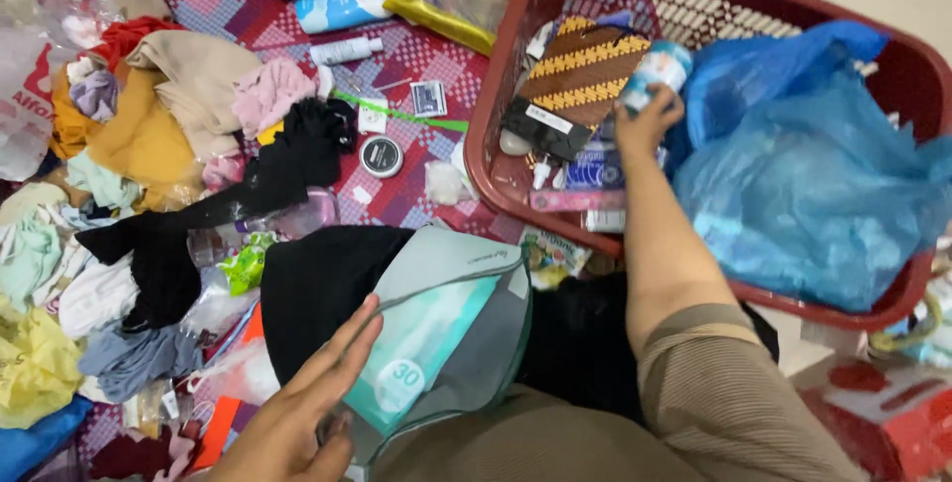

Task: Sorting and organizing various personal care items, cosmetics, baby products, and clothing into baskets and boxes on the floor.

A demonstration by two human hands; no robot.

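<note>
Fingers (pixel 662 113) around bottle (pixel 656 69), over basket (pixel 496 135)

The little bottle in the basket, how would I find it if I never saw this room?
Look for the big red basket at the top right, with a blue plastic bag inside. Just left of the bag, the right hand holds up a small bottle. It is the only white and light blue round thing there, beside a flat brown striped pouch.

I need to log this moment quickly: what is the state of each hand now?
Left hand: open, fingers flat against a grey pouch.
Right hand: closed on a small white and blue bottle, over the red basket.
</note>
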